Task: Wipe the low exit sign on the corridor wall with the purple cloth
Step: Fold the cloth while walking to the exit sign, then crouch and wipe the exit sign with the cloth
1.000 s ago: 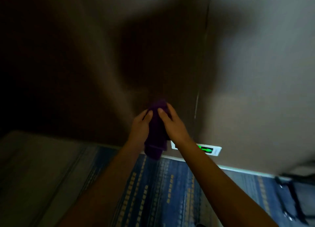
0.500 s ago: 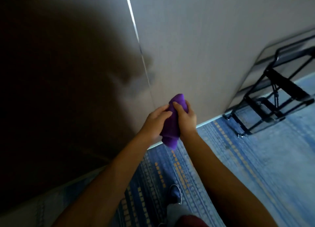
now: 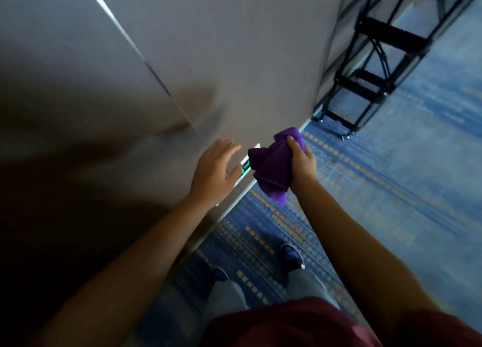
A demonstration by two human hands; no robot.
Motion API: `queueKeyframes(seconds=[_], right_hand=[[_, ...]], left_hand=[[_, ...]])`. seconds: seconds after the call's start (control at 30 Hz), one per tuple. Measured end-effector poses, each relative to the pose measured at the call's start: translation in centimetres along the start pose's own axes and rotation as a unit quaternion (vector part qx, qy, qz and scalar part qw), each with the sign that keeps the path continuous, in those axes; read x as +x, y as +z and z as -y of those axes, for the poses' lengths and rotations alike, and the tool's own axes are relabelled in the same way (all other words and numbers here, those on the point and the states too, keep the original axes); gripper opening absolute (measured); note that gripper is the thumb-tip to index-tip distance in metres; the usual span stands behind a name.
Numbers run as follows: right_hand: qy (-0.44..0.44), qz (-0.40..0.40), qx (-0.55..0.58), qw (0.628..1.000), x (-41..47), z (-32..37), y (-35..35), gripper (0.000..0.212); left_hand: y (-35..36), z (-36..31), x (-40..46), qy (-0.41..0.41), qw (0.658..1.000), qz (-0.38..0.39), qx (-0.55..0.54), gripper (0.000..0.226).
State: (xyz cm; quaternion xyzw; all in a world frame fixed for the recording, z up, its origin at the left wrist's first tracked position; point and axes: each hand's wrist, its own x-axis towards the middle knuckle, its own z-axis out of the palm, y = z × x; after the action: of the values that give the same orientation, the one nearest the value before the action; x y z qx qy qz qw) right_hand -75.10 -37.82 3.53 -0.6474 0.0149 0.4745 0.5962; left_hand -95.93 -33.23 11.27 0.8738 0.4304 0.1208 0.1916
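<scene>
My right hand (image 3: 302, 164) grips the bunched purple cloth (image 3: 271, 166), which hangs in front of the low exit sign (image 3: 244, 167). The sign is a white plate with green lit marks, set in the grey wall just above the floor; only a narrow strip shows between my hands. My left hand (image 3: 214, 172) is spread open with fingers apart, close to the wall left of the sign and covering its left part. Whether the cloth touches the sign I cannot tell.
A black metal folding frame (image 3: 375, 67) stands against the wall at the upper right. Blue patterned carpet (image 3: 378, 185) covers the floor. My feet (image 3: 292, 255) stand close to the wall base. A thin bright seam (image 3: 135, 49) runs down the wall.
My left hand has let go of the cloth and opened beside the wall. The cloth is now in my right hand alone. The view has tilted down, and the sign shows again.
</scene>
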Motion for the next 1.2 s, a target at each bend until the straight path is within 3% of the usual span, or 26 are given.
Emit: queueKeyframes(seconds=[0.17,0.37,0.5,0.7,0.77,0.87,0.93,1.07,1.2], right_hand=[[-0.03,-0.083,0.033,0.996,-0.2,-3.2,-0.6,0.013],[-0.081,-0.138,0.063,0.985,-0.3,-7.7,1.0,0.019],[-0.072,-0.158,0.047,0.984,-1.5,-13.7,2.2,0.03],[-0.091,-0.155,-0.025,0.983,0.8,-19.5,2.1,0.033],[-0.118,-0.156,-0.068,0.978,3.1,-22.1,1.5,0.033],[-0.134,-0.157,-0.091,0.974,8.7,-28.0,1.1,0.044],[-0.138,-0.145,-0.09,0.976,11.2,-30.2,1.6,0.04],[-0.197,-0.106,-0.104,0.969,16.6,-34.8,5.3,0.027],[-0.253,-0.071,-0.149,0.953,20.0,-38.1,8.4,0.025]], left_hand=[[1.3,5.8,2.5,0.113,0.977,0.103,0.15,0.048],[2.9,13.0,5.2,0.167,0.948,0.141,0.23,0.051],[4.4,14.2,3.6,0.223,0.926,0.179,0.247,0.051],[8.3,17.2,3.3,0.245,0.914,0.152,0.287,0.053],[10.6,20.1,3.7,0.273,0.884,0.142,0.353,0.058],[14.5,24.7,5.1,0.325,0.808,0.103,0.48,0.066],[14.9,24.7,5.7,0.336,0.791,0.07,0.506,0.065],[17.9,25.9,5.0,0.301,0.796,0.008,0.525,0.056],[20.8,28.0,4.1,0.293,0.76,-0.026,0.579,0.056]])
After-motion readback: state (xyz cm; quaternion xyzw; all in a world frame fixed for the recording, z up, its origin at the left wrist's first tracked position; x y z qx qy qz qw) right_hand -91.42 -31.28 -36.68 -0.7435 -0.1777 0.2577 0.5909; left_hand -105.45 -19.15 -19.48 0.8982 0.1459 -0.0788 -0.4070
